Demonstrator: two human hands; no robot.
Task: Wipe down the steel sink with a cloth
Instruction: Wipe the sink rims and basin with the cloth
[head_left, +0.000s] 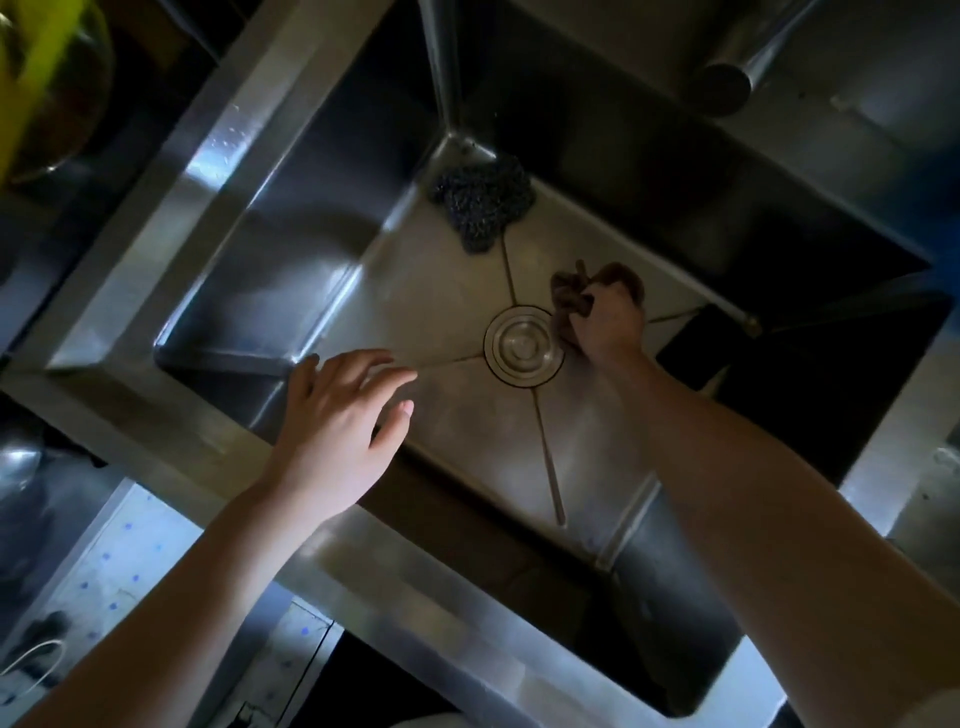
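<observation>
The steel sink (218, 171) fills the view, its basin floor creased toward a round drain (523, 345). Down on the basin floor, just right of the drain, my right hand (608, 325) is shut on a crumpled brown cloth (569, 291). The cloth bunches out above and left of my fingers. My left hand (340, 423) hovers over the near-left rim of the basin, fingers spread, holding nothing.
A dark steel-wool scrubber (483, 205) lies in the far corner of the basin. A tap spout (727, 83) hangs at the top right. A yellow-green glass object (47, 88) stands at the top left. A dark object (696, 338) rests by the right wall.
</observation>
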